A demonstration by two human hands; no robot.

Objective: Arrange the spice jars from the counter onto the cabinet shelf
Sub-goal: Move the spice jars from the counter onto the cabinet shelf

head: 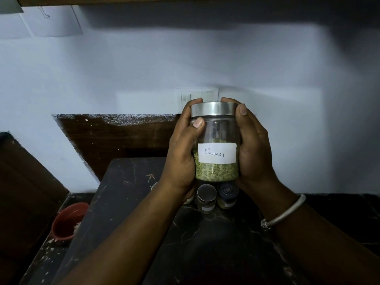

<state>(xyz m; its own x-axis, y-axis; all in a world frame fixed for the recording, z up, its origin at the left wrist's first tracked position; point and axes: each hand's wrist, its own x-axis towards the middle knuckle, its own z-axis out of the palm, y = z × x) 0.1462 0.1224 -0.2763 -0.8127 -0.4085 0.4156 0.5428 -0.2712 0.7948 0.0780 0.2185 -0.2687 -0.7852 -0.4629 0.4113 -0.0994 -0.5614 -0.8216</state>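
Note:
A glass jar (pixel 216 171) with a steel lid and a white label reading "Fennel" is held upright in the air above the counter, half full of green seeds. My left hand (pixel 183 153) wraps its left side and my right hand (pixel 254 149) wraps its right side. Below it on the dark counter (pixel 216 243) stand a small steel-lidded jar (pixel 206 197) and a blue-lidded jar (pixel 227 195). Another jar is mostly hidden under my left wrist.
A red bowl (pixel 67 221) sits low at the left, beside the counter's edge. A white wall with a switch plate (pixel 197 95) rises behind the jar. A brown wooden panel (pixel 115 138) leans at the back left. A dark cabinet underside (pixel 185 0) runs along the top.

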